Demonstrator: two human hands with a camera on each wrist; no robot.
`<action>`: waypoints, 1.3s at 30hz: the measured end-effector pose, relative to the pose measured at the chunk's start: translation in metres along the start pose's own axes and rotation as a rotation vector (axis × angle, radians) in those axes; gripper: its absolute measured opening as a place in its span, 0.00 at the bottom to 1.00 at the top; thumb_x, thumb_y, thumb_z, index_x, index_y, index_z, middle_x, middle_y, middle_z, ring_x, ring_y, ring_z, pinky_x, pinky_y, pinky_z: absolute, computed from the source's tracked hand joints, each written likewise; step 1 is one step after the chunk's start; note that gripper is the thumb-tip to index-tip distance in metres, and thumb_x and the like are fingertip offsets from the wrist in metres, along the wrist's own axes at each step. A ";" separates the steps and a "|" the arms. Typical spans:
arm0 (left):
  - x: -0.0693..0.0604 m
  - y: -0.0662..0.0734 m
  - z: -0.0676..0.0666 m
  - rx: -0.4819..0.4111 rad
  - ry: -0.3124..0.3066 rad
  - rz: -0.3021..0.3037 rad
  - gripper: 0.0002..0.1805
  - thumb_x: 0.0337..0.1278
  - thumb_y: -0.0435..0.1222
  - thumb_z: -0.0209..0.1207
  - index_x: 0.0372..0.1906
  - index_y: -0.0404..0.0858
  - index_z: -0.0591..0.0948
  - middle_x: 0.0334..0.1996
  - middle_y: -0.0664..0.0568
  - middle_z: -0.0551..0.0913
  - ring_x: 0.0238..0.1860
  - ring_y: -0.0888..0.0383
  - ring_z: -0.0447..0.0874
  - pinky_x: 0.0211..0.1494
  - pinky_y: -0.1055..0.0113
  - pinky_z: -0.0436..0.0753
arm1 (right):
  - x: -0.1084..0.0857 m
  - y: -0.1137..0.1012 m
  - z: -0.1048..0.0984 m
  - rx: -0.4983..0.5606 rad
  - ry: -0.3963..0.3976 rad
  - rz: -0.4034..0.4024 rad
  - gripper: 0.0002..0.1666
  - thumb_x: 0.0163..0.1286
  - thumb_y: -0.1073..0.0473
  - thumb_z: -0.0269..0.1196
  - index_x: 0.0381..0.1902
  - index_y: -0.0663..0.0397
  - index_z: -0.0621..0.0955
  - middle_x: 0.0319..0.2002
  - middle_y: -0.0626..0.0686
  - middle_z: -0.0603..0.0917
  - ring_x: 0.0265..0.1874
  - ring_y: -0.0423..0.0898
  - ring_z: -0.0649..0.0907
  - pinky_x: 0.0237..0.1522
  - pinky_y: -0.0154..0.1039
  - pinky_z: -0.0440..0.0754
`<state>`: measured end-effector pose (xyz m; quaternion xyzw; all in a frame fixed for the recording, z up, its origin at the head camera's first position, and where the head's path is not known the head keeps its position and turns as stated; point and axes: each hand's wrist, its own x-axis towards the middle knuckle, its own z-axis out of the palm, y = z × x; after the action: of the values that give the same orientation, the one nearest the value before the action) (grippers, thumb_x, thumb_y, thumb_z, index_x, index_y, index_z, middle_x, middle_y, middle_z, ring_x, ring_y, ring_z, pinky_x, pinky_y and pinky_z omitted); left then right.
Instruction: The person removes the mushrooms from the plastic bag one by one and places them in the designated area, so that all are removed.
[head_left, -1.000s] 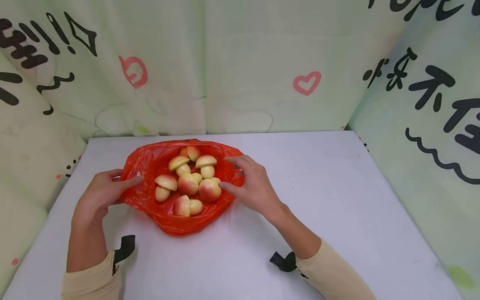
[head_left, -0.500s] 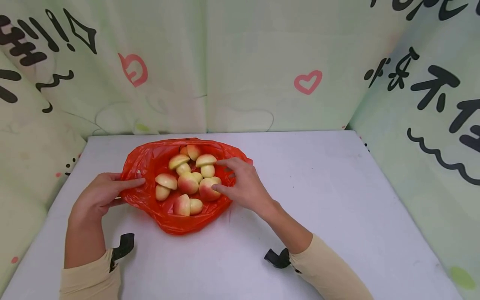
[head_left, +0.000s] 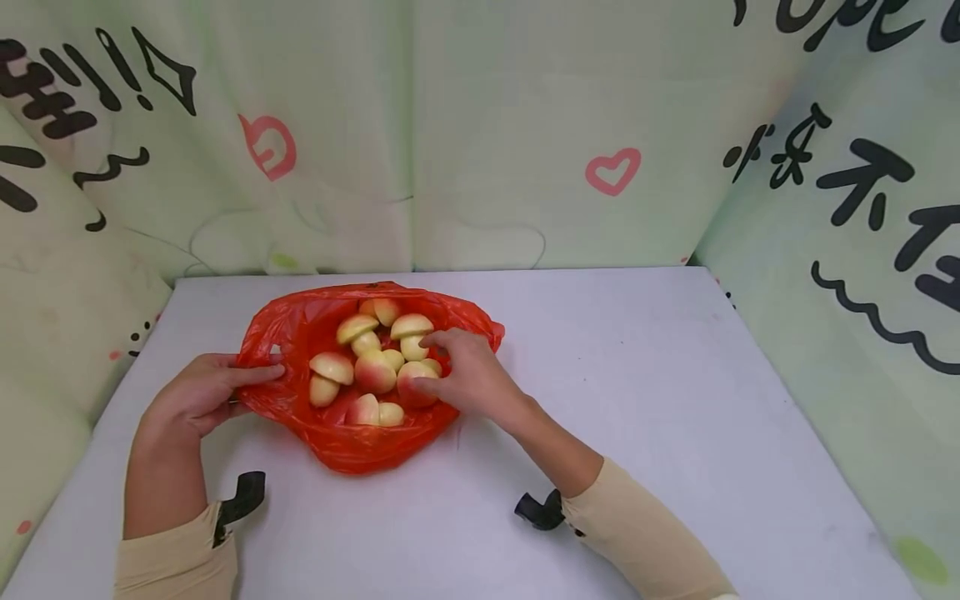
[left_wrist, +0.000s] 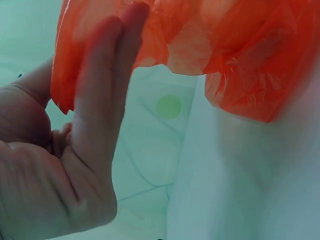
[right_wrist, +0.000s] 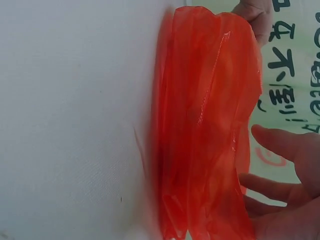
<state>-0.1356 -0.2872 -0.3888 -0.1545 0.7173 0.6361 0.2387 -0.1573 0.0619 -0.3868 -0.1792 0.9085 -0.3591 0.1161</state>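
Right hand (head_left: 472, 375) is moving farther over the red bag (head_left: 360, 457) on the worktop (head_left: 637, 400), thumb and fingers apart about a mushroom-shaped piece (head_left: 411, 385) inside, contact unclear; left hand (head_left: 197, 390) is pinching the bag. Judged: approaching, nothing lifted.

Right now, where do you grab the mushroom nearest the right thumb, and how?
I'd try that mushroom by its round cap, from above on the right, where the right hand is, pinching its near and far sides. The cap looks wide and faces the camera; the paler stem points back, partly hidden.
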 end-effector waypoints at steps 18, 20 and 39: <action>0.003 -0.001 -0.001 -0.158 -0.039 -0.029 0.10 0.69 0.41 0.67 0.48 0.43 0.81 0.36 0.60 0.89 0.38 0.61 0.88 0.46 0.69 0.90 | 0.006 0.006 0.011 -0.046 -0.053 0.073 0.42 0.62 0.45 0.77 0.68 0.56 0.76 0.61 0.53 0.82 0.61 0.50 0.78 0.59 0.48 0.85; 0.003 -0.001 -0.001 -0.173 -0.035 -0.032 0.14 0.69 0.41 0.67 0.52 0.42 0.78 0.37 0.60 0.89 0.39 0.62 0.88 0.46 0.69 0.90 | 0.007 0.007 0.012 -0.046 -0.052 0.069 0.41 0.62 0.45 0.77 0.67 0.56 0.76 0.60 0.53 0.83 0.61 0.50 0.79 0.62 0.49 0.83; 0.005 -0.002 -0.002 -0.239 -0.063 -0.028 0.07 0.71 0.40 0.65 0.48 0.47 0.80 0.39 0.60 0.89 0.40 0.61 0.87 0.47 0.69 0.90 | 0.008 0.006 0.015 -0.076 -0.078 0.087 0.41 0.59 0.50 0.79 0.67 0.55 0.77 0.59 0.52 0.83 0.61 0.51 0.78 0.56 0.48 0.87</action>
<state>-0.1387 -0.2888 -0.3931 -0.1714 0.6265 0.7181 0.2499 -0.1615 0.0538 -0.4023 -0.1576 0.9232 -0.3119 0.1600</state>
